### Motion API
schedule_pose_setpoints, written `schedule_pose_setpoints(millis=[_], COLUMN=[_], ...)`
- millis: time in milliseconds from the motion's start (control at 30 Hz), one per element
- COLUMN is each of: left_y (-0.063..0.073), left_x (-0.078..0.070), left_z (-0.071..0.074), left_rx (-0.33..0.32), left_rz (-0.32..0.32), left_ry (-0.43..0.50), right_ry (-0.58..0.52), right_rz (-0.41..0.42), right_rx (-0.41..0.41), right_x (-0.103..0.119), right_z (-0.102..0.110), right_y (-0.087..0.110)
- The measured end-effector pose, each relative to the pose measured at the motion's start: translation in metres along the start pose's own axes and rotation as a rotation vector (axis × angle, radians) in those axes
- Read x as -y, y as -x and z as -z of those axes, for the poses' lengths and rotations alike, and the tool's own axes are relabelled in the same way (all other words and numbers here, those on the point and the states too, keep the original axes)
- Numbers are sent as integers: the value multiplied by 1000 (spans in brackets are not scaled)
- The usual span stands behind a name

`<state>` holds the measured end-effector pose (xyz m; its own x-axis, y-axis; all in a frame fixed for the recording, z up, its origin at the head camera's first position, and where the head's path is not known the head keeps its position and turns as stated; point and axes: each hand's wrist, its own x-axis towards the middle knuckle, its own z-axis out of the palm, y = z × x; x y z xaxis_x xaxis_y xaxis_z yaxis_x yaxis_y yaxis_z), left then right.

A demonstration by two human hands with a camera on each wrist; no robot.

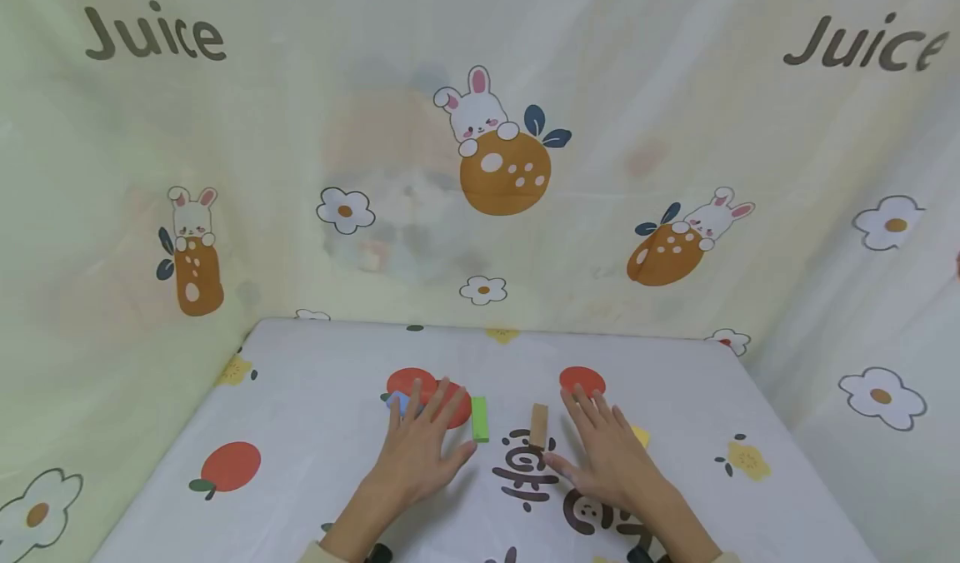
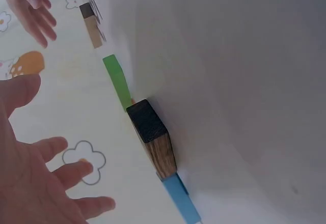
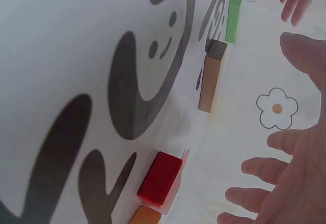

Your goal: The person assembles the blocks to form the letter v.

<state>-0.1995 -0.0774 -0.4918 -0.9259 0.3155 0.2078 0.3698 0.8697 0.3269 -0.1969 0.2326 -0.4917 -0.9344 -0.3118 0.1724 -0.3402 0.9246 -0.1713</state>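
Note:
My left hand [image 1: 422,455] is spread above the table with nothing in it, and my right hand [image 1: 611,455] is held the same way. Between them lie a green block [image 1: 480,420] and a brown wooden block [image 1: 538,427]. A blue block [image 1: 396,401] shows partly behind the left fingers; a dark wooden block [image 2: 155,137] beside it appears in the left wrist view. Past the right hand peeks a yellow-orange block [image 1: 641,435]. The right wrist view also has a red block [image 3: 160,178] near that hand, which the hand hides in the head view.
A white cloth with printed fruit and lettering covers the table [image 1: 315,463]. Behind it and at both sides hangs a pale curtain [image 1: 405,30] printed with rabbits, flowers and "Juice". The blocks lie roughly in a row from left to right.

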Motion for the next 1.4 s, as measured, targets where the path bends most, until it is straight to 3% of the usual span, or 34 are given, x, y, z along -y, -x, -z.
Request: schedule_pose_setpoints(millis=[300,1100,1400], left_y=[-4,-15,-22], left_x=[2,13,14], left_z=[-1,-7,-9], left_rx=[-13,90,126], left_rz=[-75,-63,-64], left_ry=[27,73,79], right_ry=[-24,-86,-91], right_rz=[3,30,6], right_rx=[9,9,48], right_x=[-2,-1,0], right_z=[-2,-13,-15], right_y=[-2,-12,-16])
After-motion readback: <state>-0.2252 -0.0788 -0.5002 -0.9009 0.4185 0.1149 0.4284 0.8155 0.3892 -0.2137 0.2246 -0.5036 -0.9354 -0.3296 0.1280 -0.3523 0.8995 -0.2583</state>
